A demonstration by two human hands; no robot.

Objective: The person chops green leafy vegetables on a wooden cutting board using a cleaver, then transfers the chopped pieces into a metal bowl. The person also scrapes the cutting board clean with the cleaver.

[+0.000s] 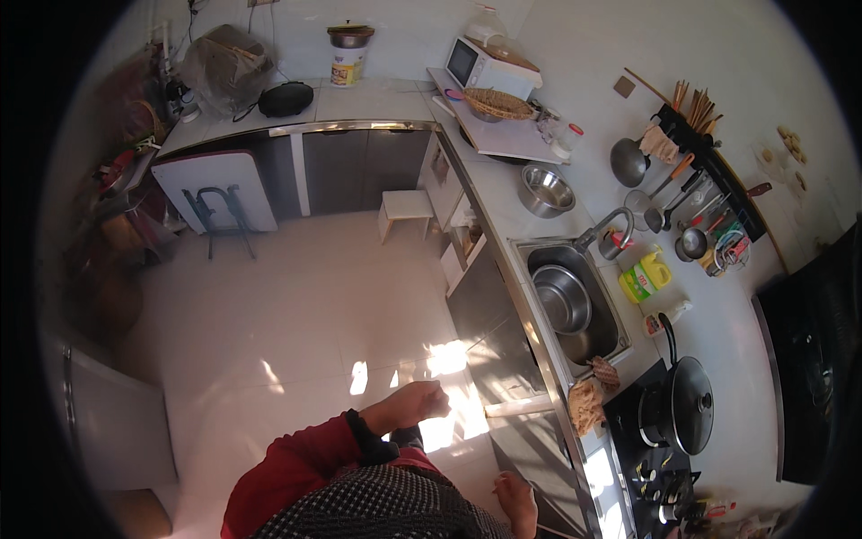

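Observation:
My left hand [424, 402], coming out of a red sleeve with a dark cuff, is held over the floor in front of my body with its fingers curled; nothing shows in it. Lower down, my right hand [516, 502] hangs beside the cabinet doors below the stove, its fingers partly bent and no object visible in it. Neither hand touches the counter. Nearest to them on the counter edge lies a brown cloth [586, 408], beside the sink. A steel basin [561, 299] sits in the sink, and a lidded black pan [691, 405] stands on the gas stove.
The counter edge [495, 236] runs along my right. A steel bowl [547, 191], a yellow detergent bottle [644, 277] and a microwave oven [493, 70] stand on or above it. A small stool [405, 207] and a folded table [217, 190] stand farther off; a white appliance [121, 421] is at left.

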